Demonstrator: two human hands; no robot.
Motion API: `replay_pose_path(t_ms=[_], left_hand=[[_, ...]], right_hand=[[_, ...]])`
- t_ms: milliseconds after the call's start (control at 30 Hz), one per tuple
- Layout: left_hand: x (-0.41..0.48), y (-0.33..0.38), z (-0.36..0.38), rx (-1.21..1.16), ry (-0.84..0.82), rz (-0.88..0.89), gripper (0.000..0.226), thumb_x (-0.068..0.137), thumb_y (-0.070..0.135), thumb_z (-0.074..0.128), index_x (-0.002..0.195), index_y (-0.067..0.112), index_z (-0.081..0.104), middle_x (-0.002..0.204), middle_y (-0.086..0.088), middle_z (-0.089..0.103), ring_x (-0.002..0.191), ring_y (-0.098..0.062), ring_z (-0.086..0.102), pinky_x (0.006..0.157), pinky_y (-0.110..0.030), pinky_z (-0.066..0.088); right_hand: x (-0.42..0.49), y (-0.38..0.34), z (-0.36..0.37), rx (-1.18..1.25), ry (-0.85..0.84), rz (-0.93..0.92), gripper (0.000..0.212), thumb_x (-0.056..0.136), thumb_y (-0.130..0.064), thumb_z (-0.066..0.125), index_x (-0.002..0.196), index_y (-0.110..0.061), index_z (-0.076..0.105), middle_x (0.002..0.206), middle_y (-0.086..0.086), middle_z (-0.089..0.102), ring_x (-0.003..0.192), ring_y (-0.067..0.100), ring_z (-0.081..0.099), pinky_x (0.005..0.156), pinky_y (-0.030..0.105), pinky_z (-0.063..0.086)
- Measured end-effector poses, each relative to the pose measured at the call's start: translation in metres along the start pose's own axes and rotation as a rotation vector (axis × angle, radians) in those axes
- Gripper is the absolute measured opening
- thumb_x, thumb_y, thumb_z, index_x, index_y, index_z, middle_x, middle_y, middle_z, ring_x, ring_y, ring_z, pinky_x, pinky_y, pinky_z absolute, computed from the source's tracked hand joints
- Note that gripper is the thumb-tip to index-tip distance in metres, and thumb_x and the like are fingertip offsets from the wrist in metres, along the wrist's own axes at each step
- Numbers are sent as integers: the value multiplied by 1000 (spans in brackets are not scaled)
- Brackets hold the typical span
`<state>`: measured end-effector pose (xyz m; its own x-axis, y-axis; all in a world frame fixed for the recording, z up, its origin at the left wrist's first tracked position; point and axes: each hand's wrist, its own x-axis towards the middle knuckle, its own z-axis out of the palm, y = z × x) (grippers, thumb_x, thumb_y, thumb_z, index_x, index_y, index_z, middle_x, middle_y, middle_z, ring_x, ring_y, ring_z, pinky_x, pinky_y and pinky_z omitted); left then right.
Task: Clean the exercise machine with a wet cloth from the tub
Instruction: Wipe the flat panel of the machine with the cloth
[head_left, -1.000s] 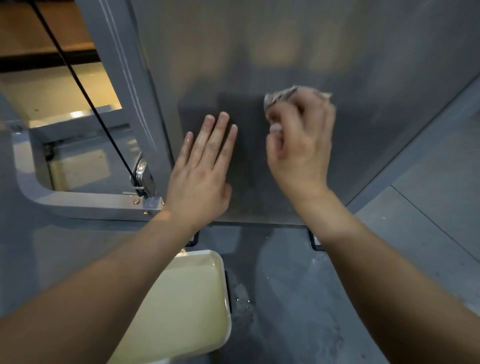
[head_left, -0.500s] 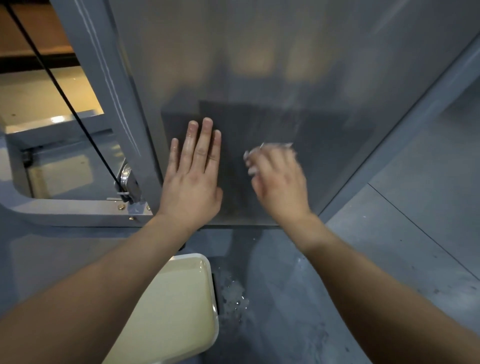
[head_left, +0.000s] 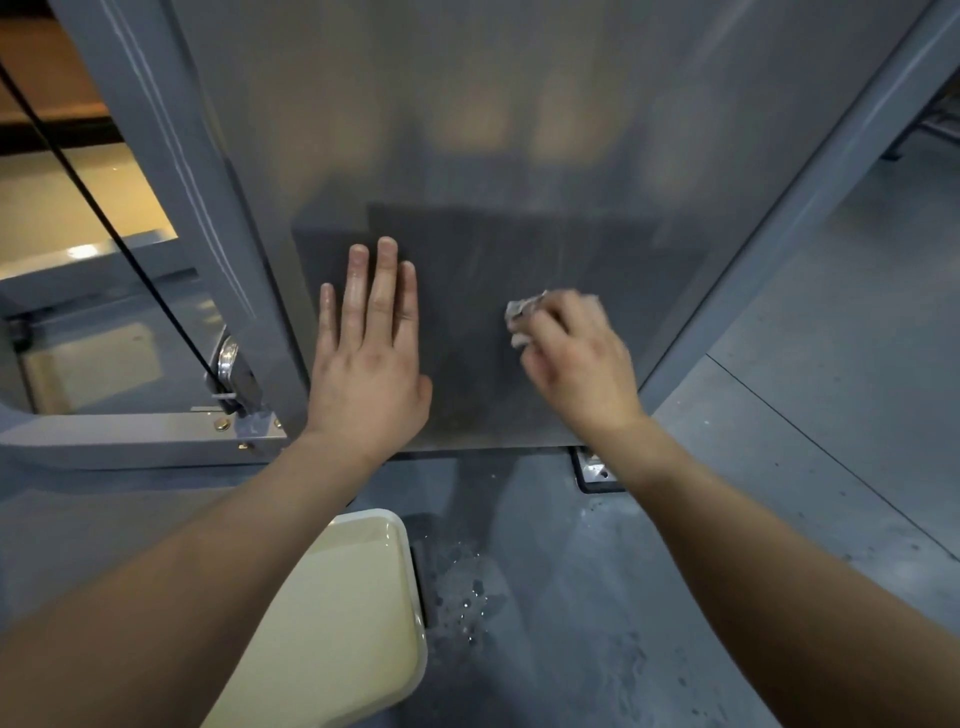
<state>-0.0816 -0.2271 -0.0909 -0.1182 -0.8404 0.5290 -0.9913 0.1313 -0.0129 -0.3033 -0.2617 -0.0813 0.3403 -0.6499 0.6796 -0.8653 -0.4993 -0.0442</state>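
While the right hand (head_left: 576, 364) bunches the wet cloth (head_left: 522, 318) under curled fingers against the lower part of the machine's frosted panel (head_left: 519, 130), the wad pokes out past the fingertips on the side toward the left hand (head_left: 369, 358). That hand lies flat on the same panel just beside it, fingers straight and close together, bracing, I'd judge. The panel runs tall, so most of its face lies above the cloth. Below the panel's bottom edge a cream tub (head_left: 332, 623) sits on the grey floor (head_left: 779, 493), with water drops (head_left: 462, 597) beside it. Left of the panel stand a grey post (head_left: 208, 208) and a black cable (head_left: 104, 208).
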Motion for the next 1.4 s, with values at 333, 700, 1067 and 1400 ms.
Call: replay_pose_path(t_ms=[333,700,1067,1400], left_hand=[[0,-2,0,-5,12,-3,106,73,18,70,161,0,14,171,-16,-6,158,-36,-7,126,-58,7],[-1,0,4,-6,49,-4,107,71,16,69,161,-1,15,171,-17,-4,158,-36,-6,126,-58,6],[0,-2,8,-1,39,3,107,72,17,69,161,-1,12,170,-18,-7,157,-34,-13,126,-58,4],[1,-4,13,12,64,10,107,71,17,67,161,-1,11,170,-18,-6,157,-37,-8,126,-59,5]], right_hand=[[-30,6,13,-9,-121,4,25,92,-9,62,114,-17,70,113,5,63,101,31,56,70,44,58],[-9,-9,13,50,35,-9,24,92,-4,53,109,-8,69,115,13,63,106,35,56,85,47,55],[27,-7,1,6,319,80,28,87,2,59,112,-3,72,119,20,63,107,39,56,99,47,45],[47,11,-26,-52,434,166,33,79,-4,62,109,-12,74,117,17,62,99,39,59,90,42,45]])
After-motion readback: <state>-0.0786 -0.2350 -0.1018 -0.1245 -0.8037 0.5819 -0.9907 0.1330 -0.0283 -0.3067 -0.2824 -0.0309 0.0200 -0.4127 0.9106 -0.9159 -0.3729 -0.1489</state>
